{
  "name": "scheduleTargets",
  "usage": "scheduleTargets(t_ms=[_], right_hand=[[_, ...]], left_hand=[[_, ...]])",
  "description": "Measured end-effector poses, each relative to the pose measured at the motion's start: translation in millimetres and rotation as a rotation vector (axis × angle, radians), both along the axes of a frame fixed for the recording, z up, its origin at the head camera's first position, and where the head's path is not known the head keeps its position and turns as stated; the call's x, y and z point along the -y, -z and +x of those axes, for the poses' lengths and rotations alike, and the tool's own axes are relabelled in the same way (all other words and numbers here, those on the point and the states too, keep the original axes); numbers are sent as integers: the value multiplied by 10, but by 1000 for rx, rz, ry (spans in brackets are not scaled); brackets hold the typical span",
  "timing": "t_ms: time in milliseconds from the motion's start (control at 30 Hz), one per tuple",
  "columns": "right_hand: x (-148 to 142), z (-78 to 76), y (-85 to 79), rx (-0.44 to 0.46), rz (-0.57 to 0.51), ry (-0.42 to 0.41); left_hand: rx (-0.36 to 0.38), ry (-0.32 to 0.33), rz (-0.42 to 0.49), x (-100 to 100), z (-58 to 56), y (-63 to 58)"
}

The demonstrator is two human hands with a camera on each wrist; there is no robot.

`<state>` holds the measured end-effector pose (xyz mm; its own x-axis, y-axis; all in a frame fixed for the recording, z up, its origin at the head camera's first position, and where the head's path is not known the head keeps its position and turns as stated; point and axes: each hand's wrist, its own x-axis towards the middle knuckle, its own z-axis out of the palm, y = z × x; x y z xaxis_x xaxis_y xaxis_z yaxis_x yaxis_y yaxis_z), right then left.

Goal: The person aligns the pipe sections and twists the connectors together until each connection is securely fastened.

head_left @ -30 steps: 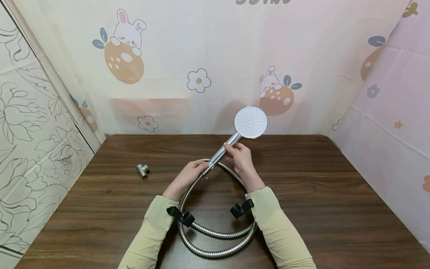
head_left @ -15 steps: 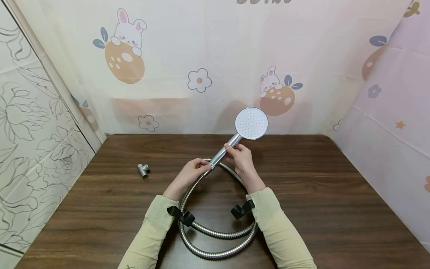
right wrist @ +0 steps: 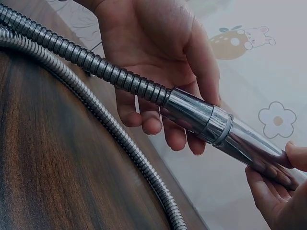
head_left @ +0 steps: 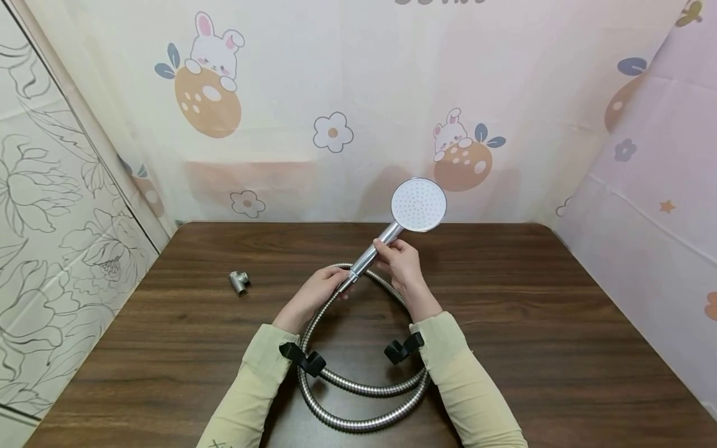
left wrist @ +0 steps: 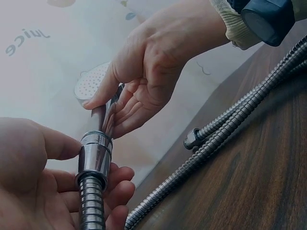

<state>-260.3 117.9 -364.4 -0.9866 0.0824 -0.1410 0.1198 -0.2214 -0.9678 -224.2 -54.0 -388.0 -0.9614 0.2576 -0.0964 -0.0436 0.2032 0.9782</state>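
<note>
A chrome shower head [head_left: 419,205] with a round white spray face stands tilted, face toward me, above the far half of the table. My right hand [head_left: 402,264] grips its handle [head_left: 368,257] between thumb and fingers. At the handle's lower end sits the conical nut [right wrist: 189,109] of a ribbed metal shower hose [head_left: 364,425]. My left hand [head_left: 315,294] pinches that nut, thumb on one side and fingers behind it, as the left wrist view shows. The hose loops down under both forearms onto the table. Its other end, with a hex nut [left wrist: 193,139], shows in the left wrist view.
A small metal tee fitting [head_left: 239,282] lies on the brown wooden table [head_left: 168,373], left of my left hand. Behind the table's far edge hangs a printed curtain [head_left: 280,74]. Black wrist mounts [head_left: 302,359] sit on both cuffs.
My left fingers shifted up on the hose nut half a second ago, and are now back lower around it. My right hand and the shower head have hardly moved.
</note>
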Motion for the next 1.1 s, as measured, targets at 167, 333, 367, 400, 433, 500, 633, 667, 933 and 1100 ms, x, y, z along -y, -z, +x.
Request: scheduleTargets(t_ms=[167, 333, 367, 400, 433, 500, 633, 667, 933, 1100], right_hand=[[-1, 1, 0, 2, 8, -3], [-8, 23, -14, 8, 26, 0], [-9, 27, -15, 7, 24, 1], [-9, 29, -16, 5, 20, 1], [-8, 29, -15, 2, 16, 0], [-2, 28, -15, -5, 10, -3], [9, 17, -11, -5, 3, 0], [11, 14, -9, -4, 2, 2], [9, 1, 4, -7, -1, -1], [4, 3, 0, -2, 7, -1]], left_hand=[[-5, -19, -34, 18, -2, 1], [-14, -20, -27, 4, -2, 9], [-19, -23, -20, 2, 0, 8], [-23, -26, -12, 0, 0, 8], [-27, -35, -11, 0, -2, 10], [-31, -50, -10, 4, -4, 11], [-23, -66, -17, 14, -13, 11], [-17, -67, -16, 14, -12, 8], [31, -52, 2, 4, -15, 8], [17, -47, -7, 5, -10, 3]])
